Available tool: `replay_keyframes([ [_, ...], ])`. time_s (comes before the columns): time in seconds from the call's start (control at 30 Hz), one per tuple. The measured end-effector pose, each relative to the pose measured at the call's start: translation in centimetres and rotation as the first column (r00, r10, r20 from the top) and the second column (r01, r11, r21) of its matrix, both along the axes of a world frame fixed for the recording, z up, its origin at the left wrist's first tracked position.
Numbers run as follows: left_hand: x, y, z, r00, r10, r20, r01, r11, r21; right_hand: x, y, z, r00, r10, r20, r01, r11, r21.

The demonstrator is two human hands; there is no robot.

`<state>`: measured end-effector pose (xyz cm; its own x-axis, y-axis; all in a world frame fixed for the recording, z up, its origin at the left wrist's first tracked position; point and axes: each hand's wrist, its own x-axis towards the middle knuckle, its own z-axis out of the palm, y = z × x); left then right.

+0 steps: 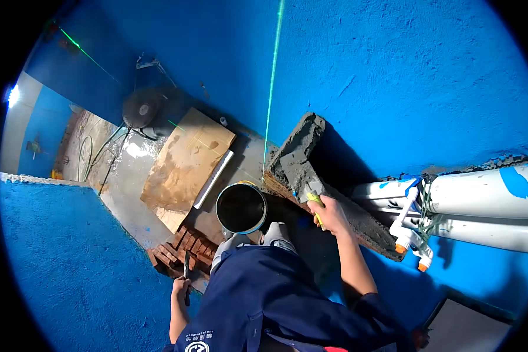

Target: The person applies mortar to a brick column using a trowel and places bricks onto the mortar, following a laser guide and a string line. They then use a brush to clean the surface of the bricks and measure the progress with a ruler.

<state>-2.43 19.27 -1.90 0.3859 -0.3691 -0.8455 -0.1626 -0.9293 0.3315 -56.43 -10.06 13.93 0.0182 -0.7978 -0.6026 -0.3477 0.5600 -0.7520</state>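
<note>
My right hand (331, 213) is closed round the yellow-green handle of a trowel (315, 203). Its blade lies on grey wet mortar (300, 176) along the top of a low, angled brick wall (358, 218). Lower left, my left hand (180, 288) grips a narrow tool (186, 265) with a dark handle and a thin metal part pointing up; its exact kind is too small to tell. That tool is beside a stack of red bricks (193, 245). Between my feet and the low wall stands a round bucket (241, 207) with a dark inside.
Stained cardboard (185, 164) lies on the floor, with a white strip (213, 179) along its edge. A round fan (141, 110) stands farther back. White pipes (481, 190) with orange-capped fittings run along the right blue wall (428, 76). A green laser line (274, 70) crosses the far wall.
</note>
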Motion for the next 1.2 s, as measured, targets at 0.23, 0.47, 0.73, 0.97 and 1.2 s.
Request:
replay_keyframes([
  [0.23, -4.1, -2.2, 2.4, 0.969, 0.197, -0.147, -0.208, 0.976, -0.069, -4.5, -3.2, 0.0, 0.828, 0.288, -0.481, -0.392, 0.911, -0.13],
  [0.47, -6.8, 0.9, 1.2, 0.984, 0.128, -0.121, -0.133, 0.991, -0.033, -5.9, -2.9, 0.4, 0.826, 0.32, -0.465, -0.455, 0.865, -0.213],
  [0.73, -6.1, 5.1, 1.0, 0.972, 0.184, -0.146, -0.169, 0.98, 0.106, -5.9, -6.5, 1.0, 0.821, 0.223, -0.526, -0.357, 0.919, -0.168],
  [0.97, -7.2, 2.8, 2.4, 0.988, 0.146, -0.052, -0.142, 0.987, 0.073, -6.8, -2.3, -0.9, 0.996, 0.084, -0.005, -0.083, 0.989, 0.123],
  [1.2, -6.7, 2.4, 1.0, 0.971, 0.191, -0.146, -0.195, 0.981, -0.02, -7.1, -0.3, 1.3, 0.994, -0.046, 0.098, 0.036, 0.994, 0.104],
])
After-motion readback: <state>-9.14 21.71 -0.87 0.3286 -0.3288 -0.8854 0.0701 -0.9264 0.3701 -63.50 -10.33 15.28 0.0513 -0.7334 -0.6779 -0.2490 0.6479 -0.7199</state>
